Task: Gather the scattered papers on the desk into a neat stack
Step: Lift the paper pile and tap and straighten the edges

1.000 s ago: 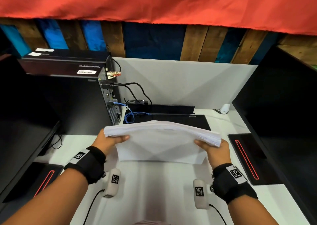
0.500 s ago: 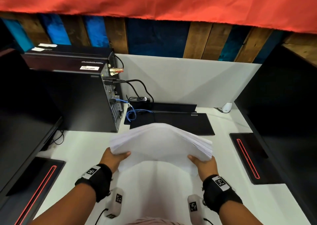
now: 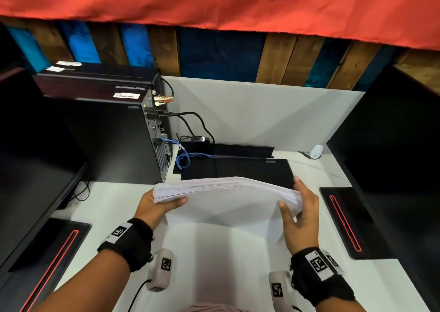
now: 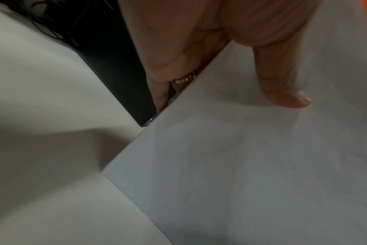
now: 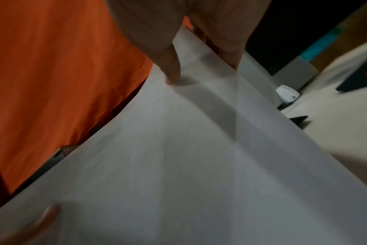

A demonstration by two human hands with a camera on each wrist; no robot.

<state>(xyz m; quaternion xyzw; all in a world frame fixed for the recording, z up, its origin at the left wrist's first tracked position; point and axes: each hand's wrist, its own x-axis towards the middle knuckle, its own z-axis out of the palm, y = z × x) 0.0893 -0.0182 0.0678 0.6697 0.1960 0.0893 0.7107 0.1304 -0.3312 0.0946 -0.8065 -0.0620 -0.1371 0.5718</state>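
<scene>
A thick stack of white papers (image 3: 226,199) stands on its long edge on the white desk (image 3: 214,268), its top bowed upward. My left hand (image 3: 152,207) grips the left end, thumb on the near face and fingers behind. My right hand (image 3: 300,214) holds the right end, with the thumb on the near face and the fingers stretched up behind the edge. In the left wrist view, the thumb (image 4: 287,92) presses on the paper stack (image 4: 241,165). Seen from the right wrist, the thumb (image 5: 172,73) pinches the paper stack (image 5: 199,165) against fingers behind it.
A black computer tower (image 3: 114,140) with cables stands at the left. A closed black laptop (image 3: 238,171) lies just behind the papers. Dark monitors flank the desk, left (image 3: 31,168) and right (image 3: 400,157), with red-lined bases (image 3: 345,221). A white divider panel (image 3: 250,116) closes the back.
The stack has come down onto the desk and bowed upward between the hands. My right hand has shifted its hold, its fingers now reaching higher behind the right edge.
</scene>
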